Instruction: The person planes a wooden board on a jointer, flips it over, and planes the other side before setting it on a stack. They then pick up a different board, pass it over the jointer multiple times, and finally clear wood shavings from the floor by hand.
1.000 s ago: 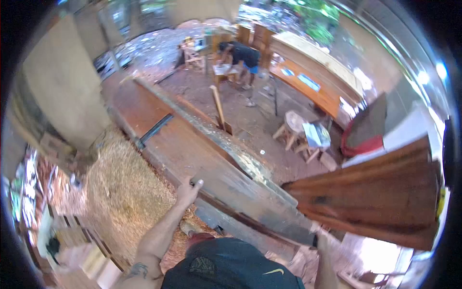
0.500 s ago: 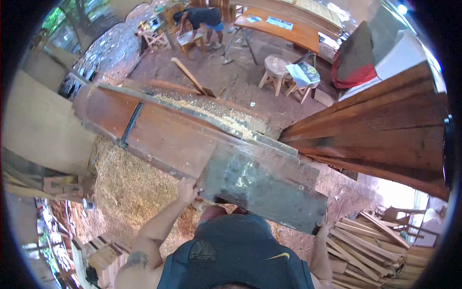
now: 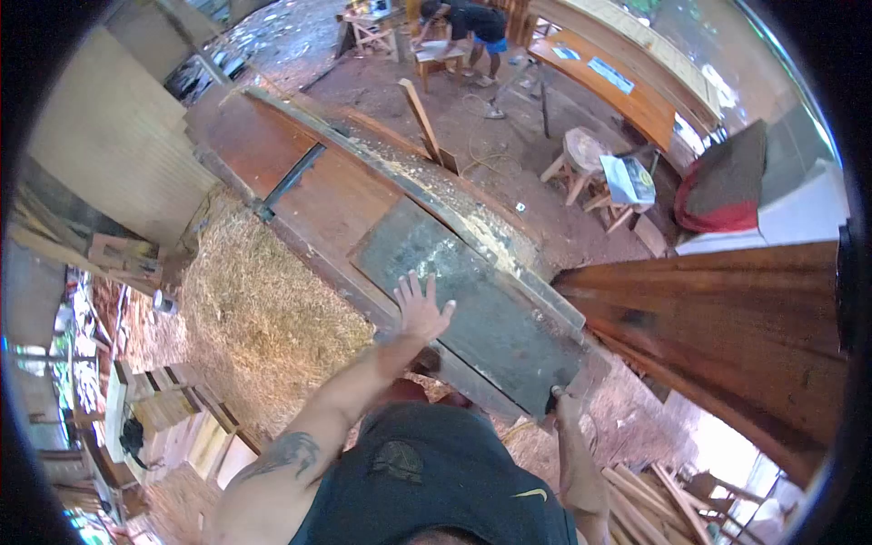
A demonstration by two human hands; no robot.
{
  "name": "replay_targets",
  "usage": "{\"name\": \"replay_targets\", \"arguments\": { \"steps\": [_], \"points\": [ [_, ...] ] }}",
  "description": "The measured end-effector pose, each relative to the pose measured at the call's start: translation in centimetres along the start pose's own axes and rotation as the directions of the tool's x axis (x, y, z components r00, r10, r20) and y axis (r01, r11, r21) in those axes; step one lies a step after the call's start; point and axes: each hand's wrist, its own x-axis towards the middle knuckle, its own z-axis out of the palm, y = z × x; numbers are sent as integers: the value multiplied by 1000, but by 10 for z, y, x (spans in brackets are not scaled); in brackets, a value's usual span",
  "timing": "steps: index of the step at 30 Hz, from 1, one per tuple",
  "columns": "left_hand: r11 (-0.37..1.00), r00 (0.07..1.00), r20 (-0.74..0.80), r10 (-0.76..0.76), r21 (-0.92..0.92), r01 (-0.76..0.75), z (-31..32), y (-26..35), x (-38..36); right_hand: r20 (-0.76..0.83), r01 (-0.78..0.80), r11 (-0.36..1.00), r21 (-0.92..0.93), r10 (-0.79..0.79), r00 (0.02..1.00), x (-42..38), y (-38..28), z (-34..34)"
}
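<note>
A wide dark wooden board [image 3: 490,304] lies flat along the long jointer-like machine bed [image 3: 350,204], close to the raised rail on its far side. My left hand [image 3: 422,318] rests palm down on the board near its close edge, with the fingers spread. At the board's near right end, my right hand [image 3: 560,404] grips the corner; some of its fingers are hidden beneath. Farther left, a dark slot [image 3: 295,180] crosses the bed, apart from the board's front end.
Wood shavings [image 3: 263,282] heap left of the bed. Large upright planks [image 3: 718,336] stand close on the right. Loose wood strips [image 3: 640,504] lie lower right. Beyond are a stool [image 3: 581,150], an orange-brown tabletop [image 3: 599,82] and a person [image 3: 472,32] bending over a small chair.
The board has turned to lie in line with the bed. My left hand has moved from the board's near corner onto its top face. My right hand still holds its end.
</note>
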Motion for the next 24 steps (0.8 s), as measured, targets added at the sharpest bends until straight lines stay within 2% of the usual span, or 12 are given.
{"name": "replay_targets", "arguments": {
  "steps": [1, 2, 4, 6, 8, 11, 13, 14, 17, 18, 21, 24],
  "points": [
    [997, 998, -19, -62, 41, 63, 8, 9, 12, 21, 39, 983, -177, -36, 999, 21, 4, 0],
    [988, 991, -34, -127, 79, 129, 14, 12, 22, 95, -1, 985, -173, 17, 995, 24, -9, 4],
    [979, 977, -107, -187, 64, 195, 19, 9, 43, 35, 99, 923, -372, -93, 995, 31, -21, 13],
    [963, 959, -142, -244, 80, 257, 16, 6, 66, 74, -1, 951, -308, 25, 997, 44, -32, 28],
    [941, 948, -121, -295, 132, 310, 2, 5, 81, 148, 169, 916, -364, -123, 981, 34, -48, 39],
    [935, 942, -82, -324, 126, 333, -3, -5, 92, 319, 144, 902, -407, -8, 948, 42, -68, 41],
    [933, 941, -103, -323, 130, 334, 0, -9, 96, 384, 0, 946, -325, 133, 914, 14, -105, 44],
    [933, 940, -118, -319, 133, 334, 0, -12, 99, 372, 9, 943, -333, 122, 920, 8, -117, 48],
    [921, 936, -98, -337, 170, 350, -7, -19, 108, 473, -24, 938, -345, 196, 859, 9, -136, 51],
    [918, 935, -101, -339, 179, 353, -9, -24, 112, 441, -49, 915, -400, 239, 865, -2, -158, 61],
    [910, 934, -90, -346, 210, 357, -24, -43, 129, 507, -32, 926, -375, 234, 830, -13, -189, 86],
    [898, 925, -104, -364, 226, 379, -43, -66, 153, 579, 48, 940, -339, 168, 798, -4, -186, 117]
  ]
}}
